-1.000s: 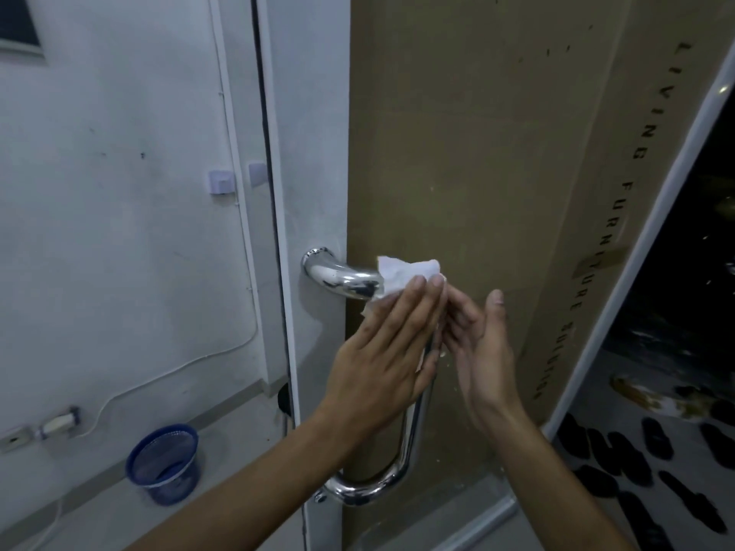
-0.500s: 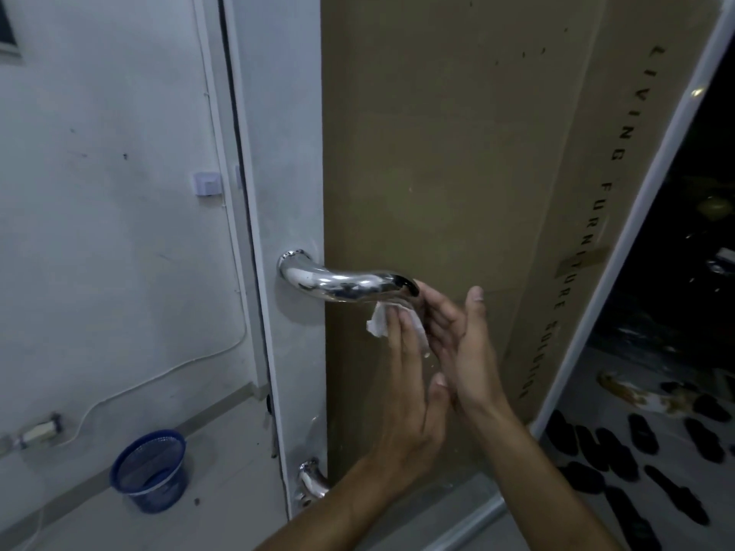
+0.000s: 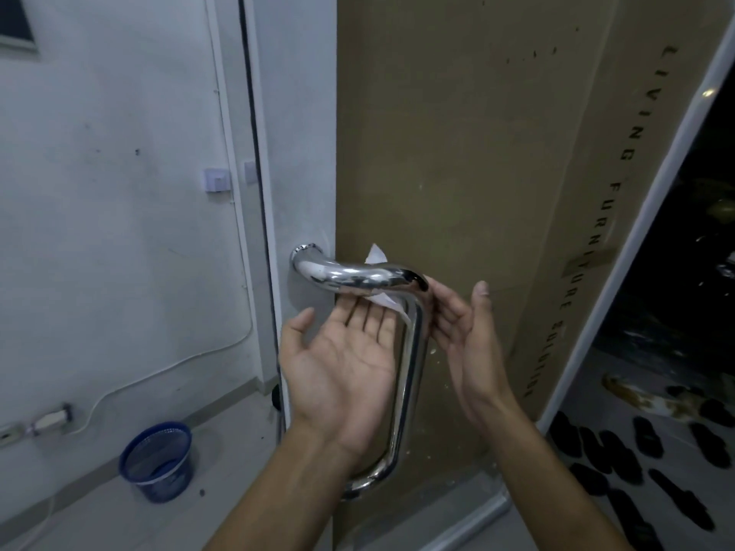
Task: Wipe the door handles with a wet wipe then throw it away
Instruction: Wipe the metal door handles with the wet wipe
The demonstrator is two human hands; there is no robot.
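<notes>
We see only scraps of the wet wipe [image 3: 377, 257], mostly hidden behind the chrome door handle's [image 3: 358, 275] top bend. Our left hand [image 3: 342, 359], palm up with fingers straight and together, presses it from below; our right hand [image 3: 465, 332] stands beside, fingers loosely apart. One blue bin [image 3: 158, 463] sits on the floor at left; black sandals [image 3: 620, 463] line the right.

On the brown cardboard sheet [image 3: 457, 173] that covers the door, one line of dark printed letters runs down along its right edge. The upper words read "LIVING FURNITURE"; the last word below them is too blurred to read. No other text is readable.
</notes>
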